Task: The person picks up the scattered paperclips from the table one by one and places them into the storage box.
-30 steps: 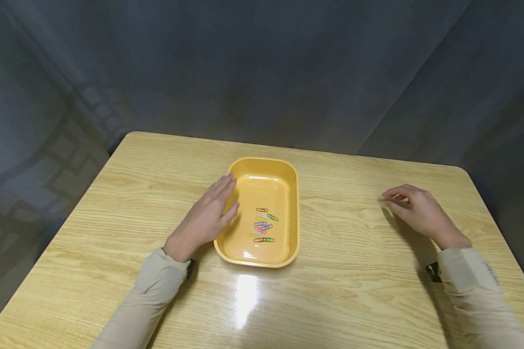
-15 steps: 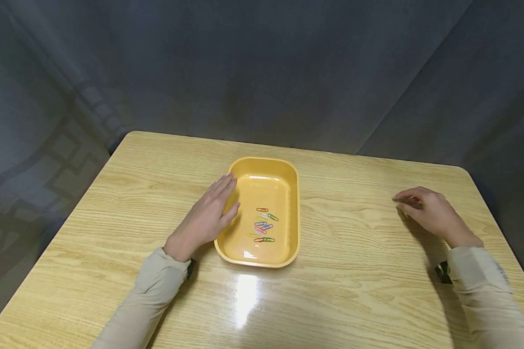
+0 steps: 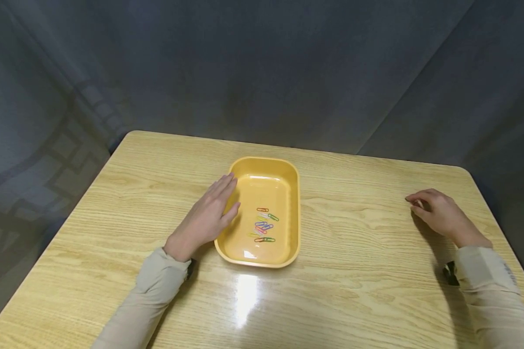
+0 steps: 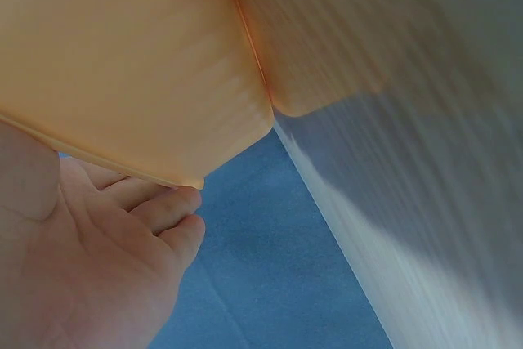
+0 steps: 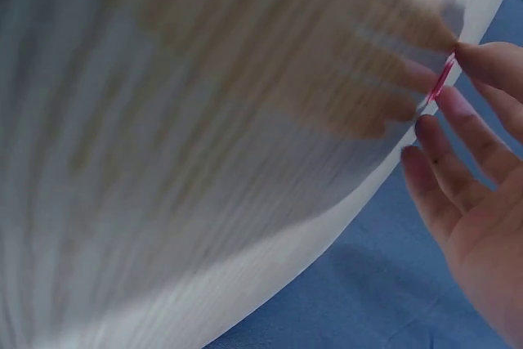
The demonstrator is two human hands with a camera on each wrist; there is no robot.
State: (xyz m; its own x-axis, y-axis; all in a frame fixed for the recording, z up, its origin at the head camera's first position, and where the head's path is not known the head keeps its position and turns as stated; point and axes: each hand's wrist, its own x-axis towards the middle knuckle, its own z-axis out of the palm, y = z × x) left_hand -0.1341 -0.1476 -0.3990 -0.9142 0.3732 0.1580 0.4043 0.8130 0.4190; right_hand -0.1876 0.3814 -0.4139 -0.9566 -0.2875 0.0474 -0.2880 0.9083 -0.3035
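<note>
In the head view, a yellow plastic tray [image 3: 262,264] sits left of the table's middle, holding several coloured paper clips [image 3: 267,226] in a loose row. My left hand [image 3: 203,213] rests along the tray's left rim with straight fingers and the thumb over the inside. The left wrist view has those fingers [image 4: 184,210] beneath the rim, against the tray wall. Far to the right, my right hand [image 3: 443,215] is low over the table, thumb and fingers bent. A pink paper clip [image 5: 441,79] shows between its fingertips in the right wrist view, close to the tabletop.
The light wood table [image 3: 349,271] has rounded far corners. Dark blue-grey curtains [image 3: 262,72] hang behind and beside it. Bright light reflects off the wood [image 3: 246,298] in front of the tray.
My right hand has slid to the right, away from the tray, its fingertips staying low over the table. The left hand, the tray and its clips have kept their places.
</note>
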